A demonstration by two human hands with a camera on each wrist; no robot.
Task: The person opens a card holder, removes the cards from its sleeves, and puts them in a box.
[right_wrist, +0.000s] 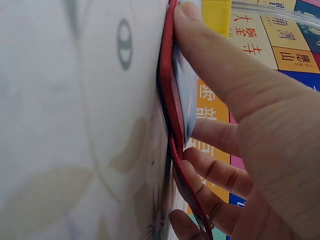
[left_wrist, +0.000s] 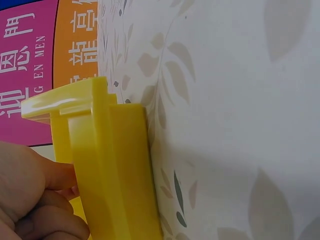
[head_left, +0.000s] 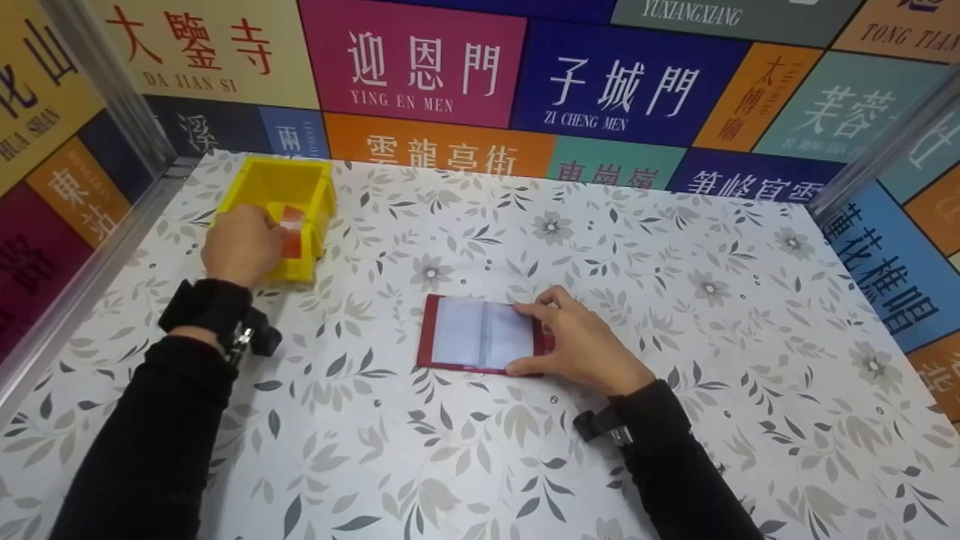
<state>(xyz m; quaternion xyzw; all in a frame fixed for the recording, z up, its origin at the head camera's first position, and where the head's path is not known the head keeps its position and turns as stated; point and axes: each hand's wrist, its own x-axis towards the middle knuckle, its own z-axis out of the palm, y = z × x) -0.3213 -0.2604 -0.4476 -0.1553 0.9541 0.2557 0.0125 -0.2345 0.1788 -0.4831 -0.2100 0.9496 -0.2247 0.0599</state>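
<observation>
A red card holder (head_left: 425, 330) lies spread open on the table, its clear plastic sleeves facing up. My right hand (head_left: 589, 341) grips it at the right end, thumb on the near edge and index finger on the far edge. In the right wrist view the other fingers (right_wrist: 215, 170) curl around its red flap (right_wrist: 187, 187). My left hand (head_left: 241, 244) reaches with curled fingers into a yellow bin (head_left: 321, 202) at the back left. An orange-red card (head_left: 291, 234) shows right beside those fingers; I cannot tell whether they pinch it. The bin's wall hides the fingertips in the left wrist view.
The table (head_left: 360, 465) has a white leaf-and-flower covering. Behind it stands a wall of coloured panels (head_left: 420, 67) with place names, and clear upright side panels (head_left: 75, 247) border it. Black wrist straps (head_left: 206, 307) with small cameras sit on both wrists.
</observation>
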